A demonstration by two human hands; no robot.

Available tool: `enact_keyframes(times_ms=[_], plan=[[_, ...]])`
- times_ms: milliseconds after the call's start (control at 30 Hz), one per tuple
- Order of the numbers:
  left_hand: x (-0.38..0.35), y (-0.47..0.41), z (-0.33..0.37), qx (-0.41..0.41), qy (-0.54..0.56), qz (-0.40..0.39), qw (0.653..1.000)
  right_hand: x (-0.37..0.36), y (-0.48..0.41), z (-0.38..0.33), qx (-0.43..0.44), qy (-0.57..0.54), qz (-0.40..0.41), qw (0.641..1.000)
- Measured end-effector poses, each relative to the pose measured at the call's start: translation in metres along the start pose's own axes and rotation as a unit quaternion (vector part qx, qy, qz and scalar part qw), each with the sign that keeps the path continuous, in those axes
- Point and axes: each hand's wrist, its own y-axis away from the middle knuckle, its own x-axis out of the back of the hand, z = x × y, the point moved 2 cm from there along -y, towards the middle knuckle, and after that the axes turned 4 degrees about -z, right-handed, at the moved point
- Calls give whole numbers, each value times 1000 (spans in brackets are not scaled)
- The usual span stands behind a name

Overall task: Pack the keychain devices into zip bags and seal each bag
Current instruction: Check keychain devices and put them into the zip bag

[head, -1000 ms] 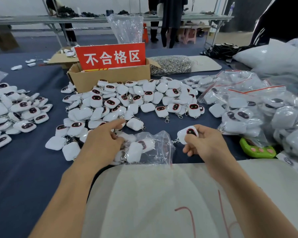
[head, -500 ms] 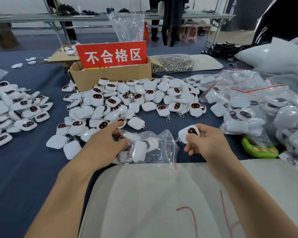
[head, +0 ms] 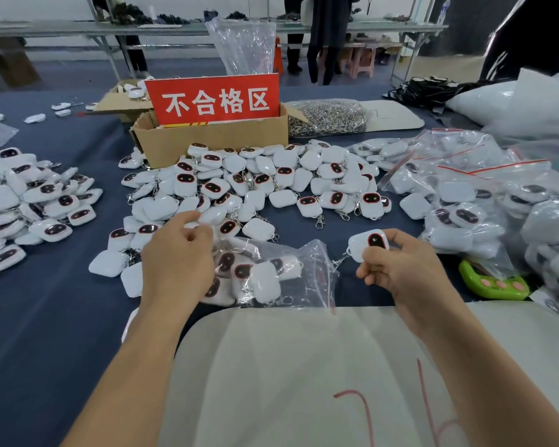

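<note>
A clear zip bag (head: 291, 269) with several white keychain devices inside lies on the blue table (head: 46, 317) between my hands. My left hand (head: 175, 256) is at the bag's left end with its fingers curled; it seems to grip the plastic there. My right hand (head: 404, 275) pinches one white keychain device (head: 373, 241) with a dark face just right of the bag, and the device's metal clasp hangs toward the bag. A big loose pile of the same devices (head: 271, 182) lies just beyond the bag.
A second pile of devices (head: 29, 201) lies at the left. Filled zip bags (head: 481, 195) are heaped at the right beside a green gadget (head: 491, 283). A cardboard box (head: 213, 140) with a red sign (head: 213, 98) stands behind the pile. A white sheet (head: 304, 366) covers the near edge.
My left hand drew back from the pile, and its fingers curled at the bag's left end. The right hand has kept its hold on the one device and barely moved.
</note>
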Motion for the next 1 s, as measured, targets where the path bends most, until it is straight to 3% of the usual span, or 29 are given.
enact_keyframes(times_ms=[100, 333, 400, 467, 567, 633, 867, 1000], plan=[[4, 3, 3, -9, 38, 50, 998, 1, -2, 1, -2, -25, 17, 1000], [-5, 22, 24, -63, 112, 82, 988, 5, -1, -6, -24, -118, -6, 993], [-18, 38, 38, -118, 126, 57, 983, 3, 4, -9, -10, -113, -26, 993], [-37, 58, 51, -159, 136, -26, 978, -4, 9, -10, 11, -104, -59, 993], [-68, 82, 59, -146, 159, -208, 954, -15, 15, -9, 36, -75, -106, 991], [-80, 91, 60, -130, 155, -271, 941, -16, 17, -9, 48, -48, -117, 991], [-82, 88, 59, -99, 249, -243, 932, -11, 19, -14, 66, -24, -149, 986], [-82, 88, 59, -107, 222, -204, 947, -12, 20, -14, 99, 41, -142, 984]])
